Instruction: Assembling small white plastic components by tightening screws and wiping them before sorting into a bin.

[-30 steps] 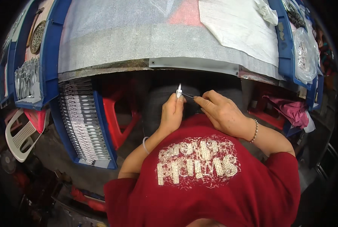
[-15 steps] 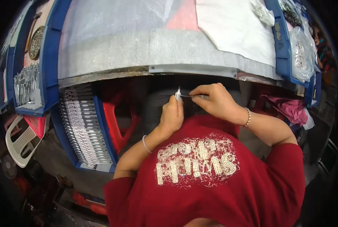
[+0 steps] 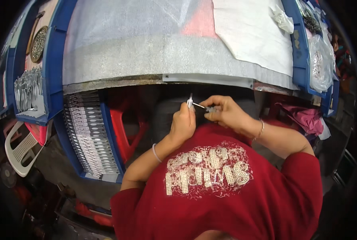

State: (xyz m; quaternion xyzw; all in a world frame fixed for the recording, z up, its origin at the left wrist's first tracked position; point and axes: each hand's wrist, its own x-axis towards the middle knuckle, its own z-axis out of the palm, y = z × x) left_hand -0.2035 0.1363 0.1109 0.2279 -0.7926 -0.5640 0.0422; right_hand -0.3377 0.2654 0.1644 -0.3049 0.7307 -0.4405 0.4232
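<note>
In front of my lap, my left hand (image 3: 183,125) is closed around a small white and metal piece (image 3: 190,103), whose thin tip points up between thumb and fingers. The piece's exact kind is too small to make out. My right hand (image 3: 231,115) grips a screwdriver (image 3: 199,105) by its translucent handle. Its thin metal shaft runs left, with the end against the white piece or very close to it. Most of the handle is hidden by my fingers.
Ahead lies a table (image 3: 118,64) covered with foam sheet, with a white cloth (image 3: 254,36) on it. A blue tray (image 3: 111,144) of packed metal and white pieces stands at left near a red stool (image 3: 124,140). More blue trays flank the table. A maroon cloth (image 3: 304,118) lies right.
My right hand has shifted slightly down, and its wrist has turned. More of the screwdriver's shaft shows now, tilted toward the white piece. My left hand stays nearly in place.
</note>
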